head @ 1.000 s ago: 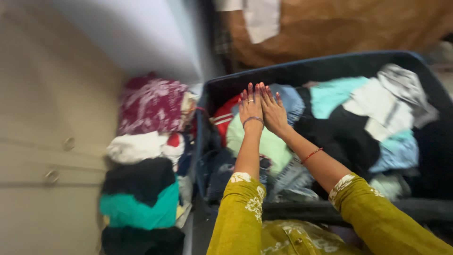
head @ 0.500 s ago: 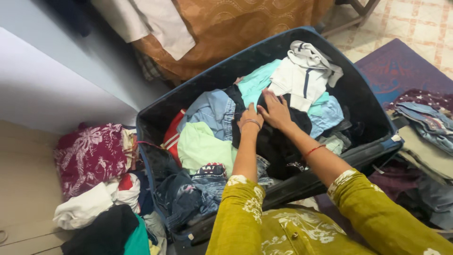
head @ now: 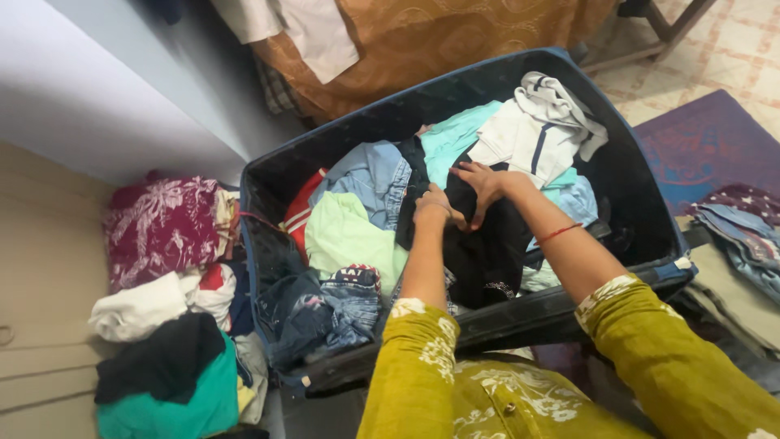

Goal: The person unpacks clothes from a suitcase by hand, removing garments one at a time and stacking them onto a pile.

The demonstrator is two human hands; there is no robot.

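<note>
Black cloth, soft and limp, is bunching under both palms: I am pressing and pinching the black garment [head: 479,244] in the middle of the open suitcase [head: 642,219], my left hand [head: 435,207] curling shut on its fold, my right hand [head: 486,183] gripping just beside it; it is looking light and floppy, best gathered at the thick fold, with the mint green top [head: 345,236] lying left of my grip

we see the black garment [head: 487,244] lying crumpled in the middle of our open dark blue suitcase [head: 642,211], spread over other clothes, beside a light green top [head: 349,236].
</note>
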